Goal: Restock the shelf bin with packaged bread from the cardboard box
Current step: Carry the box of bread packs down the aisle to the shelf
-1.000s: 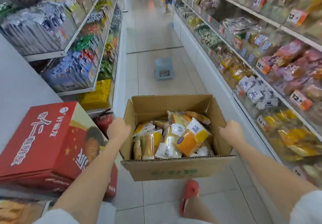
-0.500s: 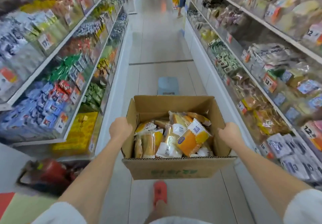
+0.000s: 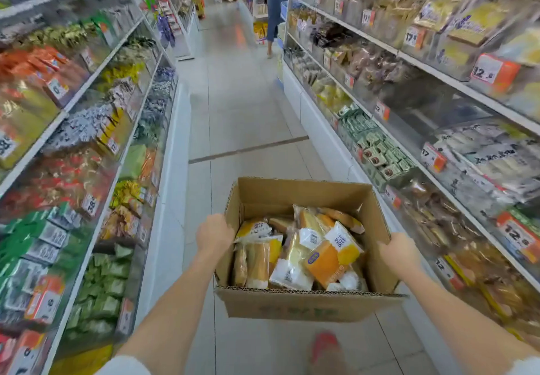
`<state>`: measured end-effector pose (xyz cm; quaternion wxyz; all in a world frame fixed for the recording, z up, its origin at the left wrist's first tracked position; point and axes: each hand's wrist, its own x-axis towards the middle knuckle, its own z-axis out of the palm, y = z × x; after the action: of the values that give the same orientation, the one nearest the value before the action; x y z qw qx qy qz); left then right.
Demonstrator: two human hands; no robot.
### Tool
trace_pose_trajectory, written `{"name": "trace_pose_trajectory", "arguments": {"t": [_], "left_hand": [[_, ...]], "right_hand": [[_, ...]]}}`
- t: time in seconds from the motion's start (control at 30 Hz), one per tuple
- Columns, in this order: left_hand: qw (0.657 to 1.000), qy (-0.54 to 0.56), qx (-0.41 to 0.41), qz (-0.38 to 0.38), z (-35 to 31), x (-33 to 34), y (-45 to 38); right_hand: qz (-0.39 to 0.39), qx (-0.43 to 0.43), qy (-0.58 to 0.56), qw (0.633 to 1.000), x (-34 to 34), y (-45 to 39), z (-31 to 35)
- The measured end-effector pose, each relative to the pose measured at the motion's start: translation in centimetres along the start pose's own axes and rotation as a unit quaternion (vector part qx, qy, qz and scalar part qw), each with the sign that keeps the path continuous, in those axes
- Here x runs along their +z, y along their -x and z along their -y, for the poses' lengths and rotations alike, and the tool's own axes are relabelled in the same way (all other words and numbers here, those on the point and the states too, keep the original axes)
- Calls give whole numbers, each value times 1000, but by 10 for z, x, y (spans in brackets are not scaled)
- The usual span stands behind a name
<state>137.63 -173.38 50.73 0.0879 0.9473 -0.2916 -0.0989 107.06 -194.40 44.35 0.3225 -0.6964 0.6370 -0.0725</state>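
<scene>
Between hands (image 3: 214, 236), open cardboard box (image 3: 304, 306), packaged bread (image 3: 330, 260)

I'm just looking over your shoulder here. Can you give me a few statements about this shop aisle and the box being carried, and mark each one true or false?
1. Both hands hold the cardboard box, the left hand and right hand on opposite side walls. True.
2. The box is empty. False: it holds packaged bread.
3. The box rests on the floor. False: it is carried above the floor.
4. Stocked shelves line both sides of the aisle. True.
5. Another person stands farther down the aisle. True.
</scene>
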Motion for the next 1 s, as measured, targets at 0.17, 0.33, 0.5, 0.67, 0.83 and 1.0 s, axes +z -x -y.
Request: {"name": "trace_pose_trajectory", "arguments": {"t": [0.17, 0.33, 0.5, 0.67, 0.83, 1.0], "left_hand": [[1000, 16, 10, 10, -60, 8, -126], [999, 23, 16, 18, -119, 1, -227], [998, 28, 49, 37, -168, 0, -325], [991, 25, 111, 63, -210, 7, -407], [980, 2, 177, 96, -260, 20, -473], [966, -22, 233, 112, -319, 47, -513]], "right_hand": [[-1, 18, -11, 1000, -2, -111, 50], [-11, 43, -14, 999, -16, -205, 92], [-46, 72, -26, 996, -24, -263, 125], [-101, 126, -44, 986, -13, -295, 136], [-121, 178, -65, 974, -3, -317, 139], [-137, 222, -79, 962, 10, -333, 135]]}}
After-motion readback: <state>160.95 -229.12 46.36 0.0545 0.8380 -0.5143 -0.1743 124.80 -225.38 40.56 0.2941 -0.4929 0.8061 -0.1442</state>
